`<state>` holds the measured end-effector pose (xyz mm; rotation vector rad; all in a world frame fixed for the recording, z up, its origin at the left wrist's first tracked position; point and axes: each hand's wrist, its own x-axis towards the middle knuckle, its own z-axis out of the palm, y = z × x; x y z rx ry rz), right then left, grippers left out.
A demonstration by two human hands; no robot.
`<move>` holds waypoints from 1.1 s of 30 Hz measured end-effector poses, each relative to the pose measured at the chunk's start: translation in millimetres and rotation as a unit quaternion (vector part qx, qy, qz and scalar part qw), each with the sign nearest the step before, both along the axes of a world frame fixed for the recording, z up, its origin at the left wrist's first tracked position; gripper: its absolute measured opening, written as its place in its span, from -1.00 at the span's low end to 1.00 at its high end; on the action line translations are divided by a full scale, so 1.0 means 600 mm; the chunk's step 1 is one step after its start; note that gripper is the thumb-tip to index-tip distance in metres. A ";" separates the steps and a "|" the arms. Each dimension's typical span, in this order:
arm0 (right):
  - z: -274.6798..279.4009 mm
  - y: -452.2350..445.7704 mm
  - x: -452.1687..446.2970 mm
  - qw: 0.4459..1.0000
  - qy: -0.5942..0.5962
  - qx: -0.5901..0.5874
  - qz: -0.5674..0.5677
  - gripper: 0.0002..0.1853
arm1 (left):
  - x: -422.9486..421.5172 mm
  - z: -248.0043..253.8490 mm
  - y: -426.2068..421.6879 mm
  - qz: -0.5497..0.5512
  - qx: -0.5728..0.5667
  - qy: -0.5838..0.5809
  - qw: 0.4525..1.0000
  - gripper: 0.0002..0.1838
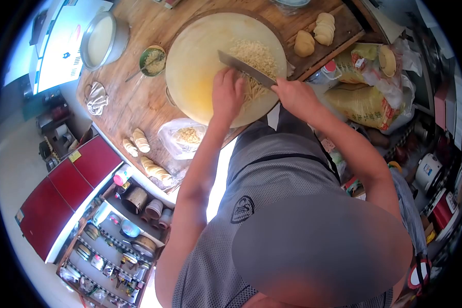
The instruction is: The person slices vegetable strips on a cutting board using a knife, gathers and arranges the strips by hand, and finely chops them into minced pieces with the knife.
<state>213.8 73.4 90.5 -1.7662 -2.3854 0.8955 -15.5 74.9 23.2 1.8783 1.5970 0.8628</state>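
A large round chopping board (190,61) lies on the wooden table. My right hand (295,97) is closed round the handle of a kitchen knife (247,70), whose wide blade points up and to the left across the board. Close beside the blade, my left hand (228,92) rests on the board with its fingers bent and pressed together; what lies under them is hidden. Pale thin strips (254,91) lie between my hands, below the blade. Beyond the knife spreads a heap of finely chopped pale bits (256,55).
Left of the board are a green bowl (153,61) with a spoon, a metal pot (105,41) of whitish contents and a crumpled cloth (97,98). A plastic bag (182,137) and peeled pale pieces (156,170) lie nearer me. More pieces (304,43) sit at right.
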 end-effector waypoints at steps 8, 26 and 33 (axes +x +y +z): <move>0.002 0.004 0.004 1.000 0.015 0.002 0.000 -0.69 | 0.086 0.009 -0.041 0.047 0.029 0.188 0.981 0.25; -0.038 0.063 0.056 0.987 0.146 -0.068 -0.029 -0.61 | 0.058 0.012 -0.031 0.020 0.131 0.101 0.986 -0.29; -0.006 0.081 0.053 0.953 0.161 -0.241 -0.090 -0.62 | 0.021 0.040 0.044 -0.147 0.154 0.133 0.968 -0.80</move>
